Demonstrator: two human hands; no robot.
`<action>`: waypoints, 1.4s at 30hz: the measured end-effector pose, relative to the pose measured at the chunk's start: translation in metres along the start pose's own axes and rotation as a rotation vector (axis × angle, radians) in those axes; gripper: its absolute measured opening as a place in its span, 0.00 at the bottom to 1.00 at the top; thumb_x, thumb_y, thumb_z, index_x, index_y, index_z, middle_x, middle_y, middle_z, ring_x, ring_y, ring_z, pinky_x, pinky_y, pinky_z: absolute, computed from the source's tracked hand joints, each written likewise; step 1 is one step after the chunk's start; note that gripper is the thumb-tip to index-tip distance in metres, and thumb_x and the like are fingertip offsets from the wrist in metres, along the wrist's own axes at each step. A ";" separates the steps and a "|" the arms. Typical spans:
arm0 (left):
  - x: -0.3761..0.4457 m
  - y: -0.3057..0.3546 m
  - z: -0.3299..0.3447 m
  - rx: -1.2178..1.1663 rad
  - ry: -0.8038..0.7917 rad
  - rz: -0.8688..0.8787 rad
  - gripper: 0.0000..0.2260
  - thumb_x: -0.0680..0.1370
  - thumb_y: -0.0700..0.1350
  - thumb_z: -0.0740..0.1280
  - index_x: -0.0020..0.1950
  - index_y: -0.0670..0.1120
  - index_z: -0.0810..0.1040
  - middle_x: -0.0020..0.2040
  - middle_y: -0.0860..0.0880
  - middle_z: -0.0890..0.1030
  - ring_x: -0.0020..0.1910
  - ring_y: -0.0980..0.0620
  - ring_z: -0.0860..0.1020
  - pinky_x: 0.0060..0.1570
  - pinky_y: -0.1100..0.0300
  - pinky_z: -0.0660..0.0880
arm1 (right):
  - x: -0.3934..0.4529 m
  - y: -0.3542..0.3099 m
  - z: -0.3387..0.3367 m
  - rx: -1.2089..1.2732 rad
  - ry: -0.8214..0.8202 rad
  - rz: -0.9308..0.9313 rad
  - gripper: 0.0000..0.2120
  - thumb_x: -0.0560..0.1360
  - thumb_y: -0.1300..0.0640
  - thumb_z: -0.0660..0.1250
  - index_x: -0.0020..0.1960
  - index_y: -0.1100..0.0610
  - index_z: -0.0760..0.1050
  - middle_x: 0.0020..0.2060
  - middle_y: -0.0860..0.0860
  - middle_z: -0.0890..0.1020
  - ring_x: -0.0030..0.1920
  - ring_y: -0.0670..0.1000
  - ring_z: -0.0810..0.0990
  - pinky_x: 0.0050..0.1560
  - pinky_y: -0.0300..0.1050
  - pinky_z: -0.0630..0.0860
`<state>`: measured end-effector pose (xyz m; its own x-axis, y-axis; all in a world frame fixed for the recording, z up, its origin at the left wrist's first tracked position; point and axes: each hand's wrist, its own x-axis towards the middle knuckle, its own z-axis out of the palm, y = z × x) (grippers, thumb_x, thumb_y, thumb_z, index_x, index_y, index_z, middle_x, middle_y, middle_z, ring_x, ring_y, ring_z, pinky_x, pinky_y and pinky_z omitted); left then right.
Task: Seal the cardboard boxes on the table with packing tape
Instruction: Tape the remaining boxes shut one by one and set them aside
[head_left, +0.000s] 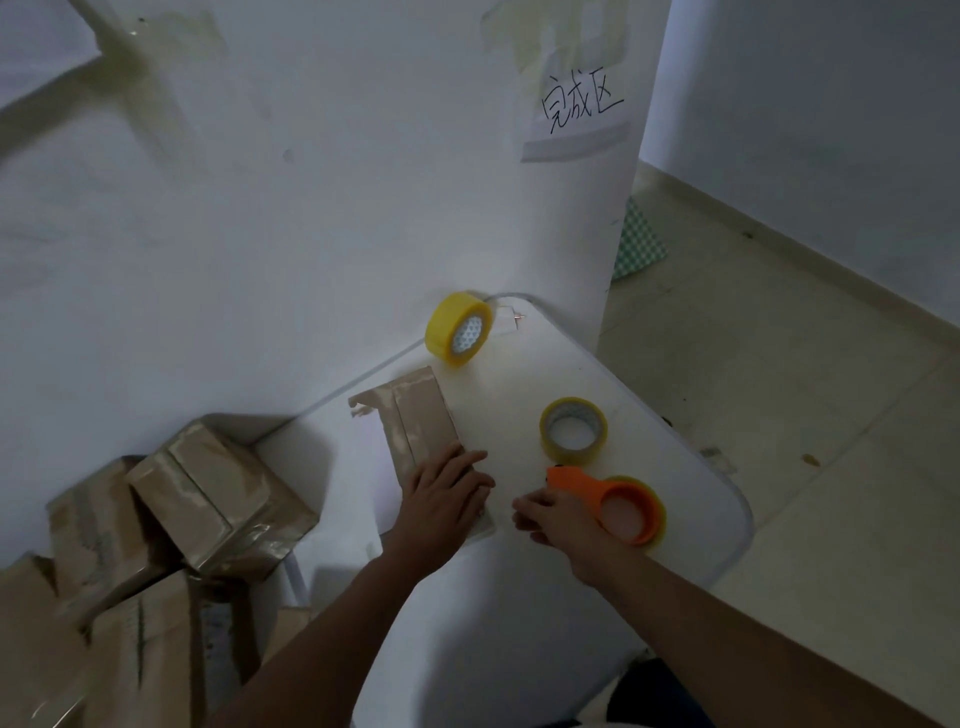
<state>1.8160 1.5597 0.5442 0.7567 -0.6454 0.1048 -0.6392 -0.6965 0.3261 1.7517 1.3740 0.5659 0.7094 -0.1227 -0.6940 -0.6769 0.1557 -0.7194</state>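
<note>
cardboard box (415, 415) lies flat on the white table (649, 415), near the wall side, with old bits of tape stuck on its top. the left hand (441, 499) rests on the near end of the box, fingers spread out and almost straight, pressing down and not curled round anything. just beside it, the right hand (550, 519) holds the orange tape holder (618, 501) by its handle. its fingers are curled round the handle, and the holder's round part sits on the table with a yellow roll in it. the two hands are near each other but apart.

a small roll of clear yellow tape (573, 430) lies flat on the table just past the holder. a bigger yellow roll (458, 328) stands on its edge by the far corner, close to the wall.

to the left, off the table, there is a pile of brown boxes (208, 499) with shiny tape on them. a paper sign (576, 111) with black writing is stuck on the wall (260, 208) above. the tiled floor (805, 415) is on the right.
</note>
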 end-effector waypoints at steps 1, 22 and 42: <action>0.001 0.001 -0.003 -0.045 -0.009 -0.021 0.16 0.82 0.55 0.53 0.65 0.55 0.76 0.74 0.56 0.68 0.76 0.56 0.59 0.67 0.51 0.64 | -0.001 0.001 0.001 0.003 0.014 -0.020 0.04 0.79 0.59 0.66 0.46 0.59 0.77 0.42 0.54 0.82 0.42 0.48 0.80 0.41 0.39 0.73; -0.035 -0.020 0.005 0.186 0.026 0.015 0.27 0.84 0.61 0.51 0.80 0.50 0.58 0.79 0.50 0.62 0.78 0.44 0.59 0.73 0.46 0.59 | 0.004 0.010 -0.003 -0.082 0.065 -0.181 0.07 0.78 0.60 0.66 0.42 0.59 0.79 0.46 0.58 0.83 0.47 0.52 0.78 0.46 0.44 0.74; -0.019 -0.004 -0.017 0.291 -0.017 0.008 0.30 0.78 0.66 0.58 0.74 0.50 0.68 0.68 0.51 0.72 0.67 0.43 0.71 0.58 0.50 0.70 | 0.018 0.015 0.004 -0.260 0.178 -0.465 0.12 0.80 0.55 0.64 0.39 0.59 0.75 0.33 0.48 0.79 0.36 0.44 0.77 0.42 0.43 0.72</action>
<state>1.8063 1.5805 0.5565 0.7508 -0.6544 0.0901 -0.6593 -0.7507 0.0417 1.7550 1.3786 0.5423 0.9159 -0.2878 -0.2797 -0.3428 -0.1985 -0.9182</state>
